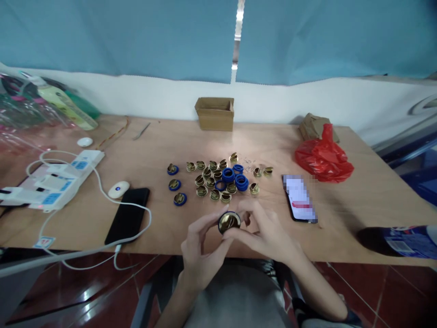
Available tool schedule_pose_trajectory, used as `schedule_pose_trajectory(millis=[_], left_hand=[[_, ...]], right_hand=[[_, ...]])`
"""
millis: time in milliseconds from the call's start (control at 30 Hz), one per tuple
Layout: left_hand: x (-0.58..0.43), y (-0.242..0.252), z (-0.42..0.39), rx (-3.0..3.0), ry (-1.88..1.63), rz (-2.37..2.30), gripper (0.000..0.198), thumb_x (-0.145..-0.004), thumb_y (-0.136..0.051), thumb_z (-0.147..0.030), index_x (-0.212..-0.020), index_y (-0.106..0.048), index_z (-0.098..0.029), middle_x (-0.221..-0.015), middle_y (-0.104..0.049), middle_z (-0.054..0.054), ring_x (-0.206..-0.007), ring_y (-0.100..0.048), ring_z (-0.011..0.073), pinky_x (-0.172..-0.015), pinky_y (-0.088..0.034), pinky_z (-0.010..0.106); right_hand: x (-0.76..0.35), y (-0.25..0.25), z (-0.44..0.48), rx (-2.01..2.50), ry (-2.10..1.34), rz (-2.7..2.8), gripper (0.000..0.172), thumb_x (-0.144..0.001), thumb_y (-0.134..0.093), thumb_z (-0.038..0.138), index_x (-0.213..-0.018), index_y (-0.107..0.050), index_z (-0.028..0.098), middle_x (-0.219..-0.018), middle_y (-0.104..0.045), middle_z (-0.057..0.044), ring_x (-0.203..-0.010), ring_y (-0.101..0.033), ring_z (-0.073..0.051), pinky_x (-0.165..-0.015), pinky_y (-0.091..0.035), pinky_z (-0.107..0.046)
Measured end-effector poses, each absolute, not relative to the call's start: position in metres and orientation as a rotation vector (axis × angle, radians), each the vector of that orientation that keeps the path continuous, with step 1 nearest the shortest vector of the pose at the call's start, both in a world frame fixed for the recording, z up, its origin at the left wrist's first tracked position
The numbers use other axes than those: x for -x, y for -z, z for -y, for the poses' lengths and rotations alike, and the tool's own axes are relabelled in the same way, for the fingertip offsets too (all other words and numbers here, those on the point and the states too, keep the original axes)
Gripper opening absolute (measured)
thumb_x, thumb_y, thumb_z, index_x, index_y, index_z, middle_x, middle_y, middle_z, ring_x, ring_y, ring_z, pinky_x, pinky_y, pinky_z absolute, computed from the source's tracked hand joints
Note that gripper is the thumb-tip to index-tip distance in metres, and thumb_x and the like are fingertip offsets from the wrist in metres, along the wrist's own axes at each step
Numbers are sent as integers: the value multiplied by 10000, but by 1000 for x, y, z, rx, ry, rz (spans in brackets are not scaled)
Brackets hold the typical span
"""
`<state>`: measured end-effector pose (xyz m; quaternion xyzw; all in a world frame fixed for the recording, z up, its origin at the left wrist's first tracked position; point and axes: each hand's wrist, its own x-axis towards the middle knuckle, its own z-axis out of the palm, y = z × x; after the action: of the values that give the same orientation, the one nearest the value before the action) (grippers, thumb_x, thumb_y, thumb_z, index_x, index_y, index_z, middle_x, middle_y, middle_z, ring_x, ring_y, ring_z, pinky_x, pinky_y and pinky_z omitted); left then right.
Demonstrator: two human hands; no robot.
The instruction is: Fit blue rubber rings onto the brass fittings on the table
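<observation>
Together, LH (202, 248), RH (268, 231), holding gold-toned pc (228, 223)

Left hand (205, 255) and right hand (269, 232) bare, fingers slender, lower centre of frame. Forearms bare too. Plain grey garment (239, 296) at bottom centre, soft, blurred. Dark-and-light patterned cloth (269, 266) by its upper right edge. Dark sleeve edge (353, 316) around right arm, bottom right.
</observation>
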<state>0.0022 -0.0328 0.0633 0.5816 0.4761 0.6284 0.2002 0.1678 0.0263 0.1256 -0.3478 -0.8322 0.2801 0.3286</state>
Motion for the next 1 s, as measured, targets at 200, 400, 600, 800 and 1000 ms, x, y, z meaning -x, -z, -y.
schedule_pose_trajectory(millis=[200,400,600,800,1000], left_hand=[[-3,-62,33,-1650,-1698,-1331,578,-807,-813,-165,-1314,-550,-256,-1222,-742,74,-1092,-757,247,-935,-674,376],[-3,-61,33,-1692,-1691,-1341,514,-807,-794,-108,-1270,-600,-220,-1220,-738,92,-1099,-748,242,-951,-656,380],[3,-65,27,-1743,-1623,-1378,484,-814,-794,-138,-1252,-607,-226,-1189,-733,79,-1088,-738,223,-905,-653,348],[20,-61,18,-2018,-1370,-1533,431,-885,-719,-179,-1302,-634,-248,-1128,-741,80,-1020,-707,230,-885,-625,398],[47,-30,14,-2132,-1031,-1876,336,-873,-720,-282,-1201,-688,-218,-943,-713,76,-875,-658,267,-782,-594,420]], right_hand=[[-162,-118,-27,1025,-988,1989,144,-962,-631,307,-1015,-519,236,-673,-504,76,-581,-509,-108,-553,-400,-223],[-150,-117,-25,1065,-1170,1777,131,-882,-607,187,-955,-508,233,-678,-451,81,-589,-461,-106,-547,-358,-232],[-145,-101,-26,1045,-1417,1612,138,-913,-580,287,-998,-484,235,-744,-468,62,-655,-476,-124,-597,-409,-252],[-169,-87,-32,1190,-1339,1530,191,-972,-550,396,-1053,-484,236,-826,-509,25,-703,-514,-137,-630,-455,-268],[-197,-60,-28,1326,-1330,1476,235,-963,-562,454,-1005,-507,229,-790,-505,26,-657,-517,-141,-580,-446,-262]])
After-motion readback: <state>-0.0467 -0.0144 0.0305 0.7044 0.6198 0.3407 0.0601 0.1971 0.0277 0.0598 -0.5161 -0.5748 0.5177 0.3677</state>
